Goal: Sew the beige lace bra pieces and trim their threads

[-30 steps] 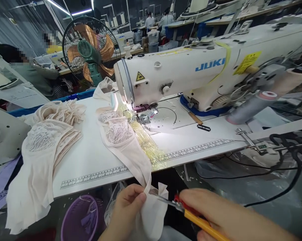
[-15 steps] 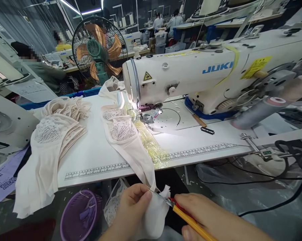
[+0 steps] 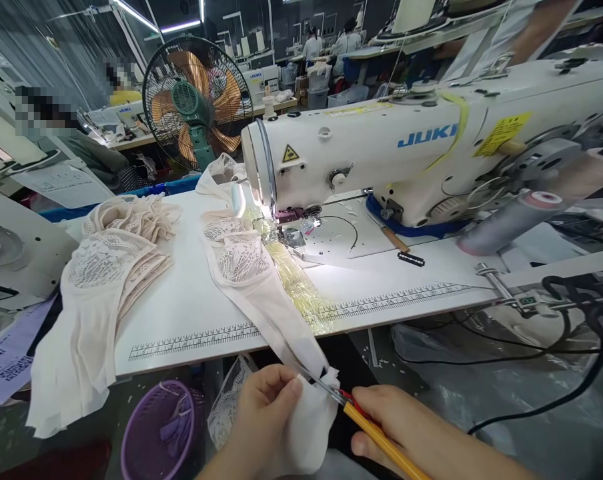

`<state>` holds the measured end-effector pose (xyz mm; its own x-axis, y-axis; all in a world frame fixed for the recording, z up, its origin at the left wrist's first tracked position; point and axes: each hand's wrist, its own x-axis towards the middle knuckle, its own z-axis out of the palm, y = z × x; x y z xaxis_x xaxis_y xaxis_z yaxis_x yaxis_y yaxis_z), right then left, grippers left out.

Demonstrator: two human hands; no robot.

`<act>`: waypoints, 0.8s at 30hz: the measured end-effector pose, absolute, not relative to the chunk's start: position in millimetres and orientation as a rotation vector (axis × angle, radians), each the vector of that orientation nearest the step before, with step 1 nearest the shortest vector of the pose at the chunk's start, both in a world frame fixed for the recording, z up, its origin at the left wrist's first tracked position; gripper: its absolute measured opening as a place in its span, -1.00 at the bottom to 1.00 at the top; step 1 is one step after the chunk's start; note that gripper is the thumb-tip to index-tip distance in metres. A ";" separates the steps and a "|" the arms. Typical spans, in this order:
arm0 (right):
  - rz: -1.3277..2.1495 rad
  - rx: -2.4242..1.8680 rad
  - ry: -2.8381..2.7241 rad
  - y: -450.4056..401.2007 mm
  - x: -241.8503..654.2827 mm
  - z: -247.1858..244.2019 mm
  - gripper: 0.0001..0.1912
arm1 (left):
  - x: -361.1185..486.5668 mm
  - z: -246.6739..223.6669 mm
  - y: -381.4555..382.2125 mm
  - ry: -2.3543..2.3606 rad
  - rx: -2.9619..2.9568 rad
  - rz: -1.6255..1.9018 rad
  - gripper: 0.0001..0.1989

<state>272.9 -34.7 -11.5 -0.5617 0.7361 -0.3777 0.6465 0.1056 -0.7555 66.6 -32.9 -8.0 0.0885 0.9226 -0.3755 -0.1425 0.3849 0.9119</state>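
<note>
My left hand pinches pale beige fabric between thumb and fingers, just below the table's front edge. In my right hand is a pair of scissors with a yellow and a red handle. Their metal blades reach left across the fabric, close to my left fingertips. A beige lace bra lies on the table beside the sewing machine's needle area, its long band hanging over the edge to the blades. Whether the blades are closed on the fabric is hard to see. Lace hangs behind my left hand.
The JUKI sewing machine stands on the white table. Stacked bra pieces lie at left. A razor blade and wooden-handled tool lie right. A purple basket sits below; a fan and people are behind.
The band's lower end has shifted right over the blades, and a dark gap shows near it. My right hand has moved slightly left; my left hand keeps its pinch. The view has shifted slightly.
</note>
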 end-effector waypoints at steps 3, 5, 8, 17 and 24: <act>1.228 -1.371 -2.186 -34.7 279.8 -15.5 -0.57 | 64.1 -8.9 -33.9 1.226 0.892 0.965 -0.66; 1.078 -1.307 -2.062 -33.1 285.3 -12.9 -0.60 | 63.6 -9.4 -36.0 1.220 0.933 0.974 -0.69; 0.981 -1.208 -1.876 -29.6 287.6 -3.1 -0.75 | 65.8 -9.7 -40.7 1.205 0.942 1.034 -0.71; 1.300 -1.108 -1.757 -19.8 241.2 26.8 -0.91 | 72.1 -25.2 -49.9 1.164 1.081 1.094 -0.60; 1.223 -1.164 -1.886 -24.2 246.6 16.5 -0.88 | 59.3 -19.3 -44.9 1.146 1.717 0.856 -0.84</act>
